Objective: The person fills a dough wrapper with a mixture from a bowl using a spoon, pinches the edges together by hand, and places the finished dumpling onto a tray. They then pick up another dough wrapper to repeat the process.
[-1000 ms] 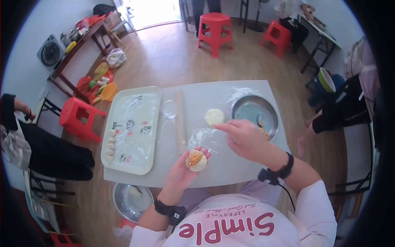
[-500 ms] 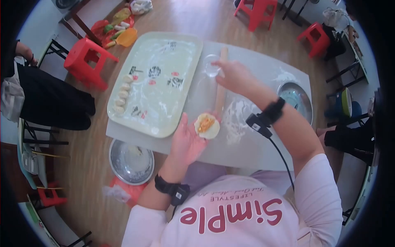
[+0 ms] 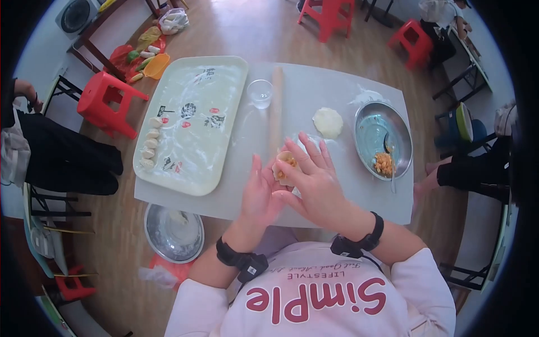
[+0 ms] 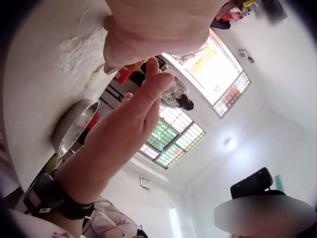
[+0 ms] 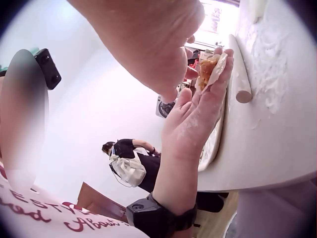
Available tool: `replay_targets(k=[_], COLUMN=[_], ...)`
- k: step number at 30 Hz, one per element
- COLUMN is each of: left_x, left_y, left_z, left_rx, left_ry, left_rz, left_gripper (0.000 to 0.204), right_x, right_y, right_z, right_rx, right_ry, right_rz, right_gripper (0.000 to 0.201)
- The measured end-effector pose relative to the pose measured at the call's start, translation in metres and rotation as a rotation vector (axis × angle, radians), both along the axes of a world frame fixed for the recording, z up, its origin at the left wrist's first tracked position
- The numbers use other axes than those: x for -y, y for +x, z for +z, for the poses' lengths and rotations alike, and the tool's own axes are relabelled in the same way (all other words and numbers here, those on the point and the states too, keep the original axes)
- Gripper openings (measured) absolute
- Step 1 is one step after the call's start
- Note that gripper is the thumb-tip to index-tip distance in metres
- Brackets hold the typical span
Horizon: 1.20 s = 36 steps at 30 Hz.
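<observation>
Palm up above the table's near edge, my left hand [image 3: 257, 194] carries a round dough wrapper [image 3: 281, 171] with orange filling on its fingers. My right hand [image 3: 323, 194] is over it with fingers extended, its thumb at the wrapper. In the right wrist view the left hand [image 5: 190, 126] has nearly straight fingers beneath the wrapper [image 5: 218, 74], whose side is raised around the filling [image 5: 206, 69]. The left wrist view shows the right hand [image 4: 124, 124] reaching beside the left hand [image 4: 158, 25], which hides most of the wrapper.
A tray [image 3: 216, 168] with several dumplings [image 3: 150, 143] lies left. Beyond the hands are a clear cup [image 3: 260, 94], rolling pin [image 3: 276, 109] and flat wrapper [image 3: 328, 123]. A steel bowl [image 3: 373, 126] with filling and spoon stands right; another bowl [image 3: 168, 247] sits below the table.
My right hand has come back from the clear cup to the filled wrapper on my left hand. The wrapper, flat and open before, has its side raised. The head view has shifted.
</observation>
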<state>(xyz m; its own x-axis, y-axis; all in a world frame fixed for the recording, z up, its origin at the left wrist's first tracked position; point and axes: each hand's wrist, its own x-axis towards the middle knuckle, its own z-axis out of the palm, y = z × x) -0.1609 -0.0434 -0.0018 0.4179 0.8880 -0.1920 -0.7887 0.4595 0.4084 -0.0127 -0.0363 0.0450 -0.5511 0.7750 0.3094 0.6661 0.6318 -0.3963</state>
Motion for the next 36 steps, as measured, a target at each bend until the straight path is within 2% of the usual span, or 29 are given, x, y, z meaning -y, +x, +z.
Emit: replay_targets(k=[5,11,13,14,16,17,18,19,20,21,22,24,26,29,31,33,34,36], left_x=[0.001,-0.002,-0.002,-0.003,-0.003,-0.004,-0.004,-0.002,-0.002,-0.002,0.0,0.0,-0.001,-0.004,-0.002,-0.006,-0.006,-0.009], left_y=[0.008,0.002,-0.005,-0.009,-0.018,-0.023,-0.026,-0.028,-0.031,-0.033,-0.037,-0.047,-0.051,-0.052,-0.054,-0.054,-0.052,-0.048], left_z=[0.005,-0.001,-0.003,-0.005,-0.015,-0.023,-0.027,-0.024,-0.021,-0.018,-0.019,-0.023,-0.023,-0.025,-0.026,-0.02,-0.018,-0.013], left_rx=[0.007,0.111,0.138,0.141,0.146,0.296,0.446,0.448,0.345,0.241,0.242,0.336,0.33,0.337,0.345,0.295,0.298,0.305], left_ry=[0.009,-0.055,-0.077,-0.077,-0.074,-0.057,-0.041,-0.037,-0.097,-0.155,-0.148,-0.206,-0.184,-0.166,-0.192,-0.173,-0.189,-0.168], left_rz=[0.015,0.05,0.071,0.074,0.079,0.073,0.065,0.064,0.106,0.148,0.142,0.138,0.166,0.198,0.208,0.184,0.184,0.196], left_gripper=[0.07,0.069,0.068,0.067,0.066,0.065,0.064,0.064,0.064,0.064,0.064,0.064,0.064,0.065,0.065,0.066,0.066,0.067], right_x=[0.006,0.008,0.003,-0.004,-0.028,-0.044,-0.062,-0.078,-0.094,-0.111,-0.123,-0.144,-0.164,-0.176,-0.169,-0.146,-0.131,-0.084], right_y=[0.003,0.01,0.01,0.008,0.003,-0.001,-0.007,-0.014,-0.022,-0.03,-0.037,-0.051,-0.056,-0.057,-0.054,-0.051,-0.046,-0.034], right_z=[-0.009,-0.017,-0.013,-0.008,0.005,0.012,0.018,0.023,0.024,0.021,0.014,-0.009,-0.023,-0.033,-0.025,0.01,0.018,0.03], right_rx=[-0.009,-0.021,-0.08,-0.078,-0.131,-0.128,-0.018,0.092,0.093,0.079,0.063,0.116,0.175,0.249,0.179,0.161,0.167,-0.023], right_ry=[0.004,-0.003,0.072,0.074,0.1,0.105,-0.019,-0.142,-0.132,-0.239,-0.35,-0.323,-0.298,-0.285,-0.331,-0.177,-0.193,-0.203], right_rz=[0.011,0.128,0.163,0.168,0.03,0.032,-0.035,-0.103,-0.106,-0.118,-0.132,-0.173,-0.22,-0.173,-0.199,-0.191,-0.192,-0.012], right_gripper=[0.053,0.053,0.05,0.05,0.041,0.041,0.043,0.044,0.044,0.044,0.044,0.043,0.042,0.032,0.041,0.04,0.04,0.037])
